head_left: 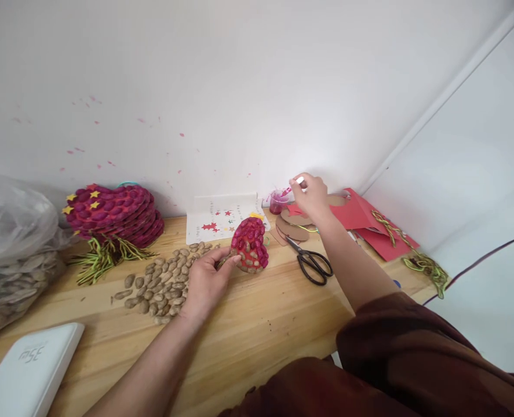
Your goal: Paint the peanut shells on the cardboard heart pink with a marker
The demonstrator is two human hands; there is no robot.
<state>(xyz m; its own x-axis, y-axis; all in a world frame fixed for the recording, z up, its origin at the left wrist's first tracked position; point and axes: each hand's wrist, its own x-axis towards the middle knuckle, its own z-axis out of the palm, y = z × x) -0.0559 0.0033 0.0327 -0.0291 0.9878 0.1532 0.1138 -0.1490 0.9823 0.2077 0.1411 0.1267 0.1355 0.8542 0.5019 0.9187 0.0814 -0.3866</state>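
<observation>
My left hand [208, 277] pinches the left edge of a shell-covered piece [250, 244], partly painted magenta, holding it on the wooden table [257, 324]. My right hand [312, 196] reaches to the back of the table, closed on a thin white-tipped brush [295, 184] that dips toward a small cup of magenta paint [277, 201]. A pile of unpainted peanut shells [161, 284] lies just left of my left hand.
A stack of painted magenta shell pieces with yellow stars [113, 213] sits at back left over green-yellow cords [102, 258]. Black scissors [311, 263], cardboard rounds [294, 225], red paper [369, 223], a star sheet [222, 220], a plastic bag of shells [8, 260] and a white device [28, 370] surround the work.
</observation>
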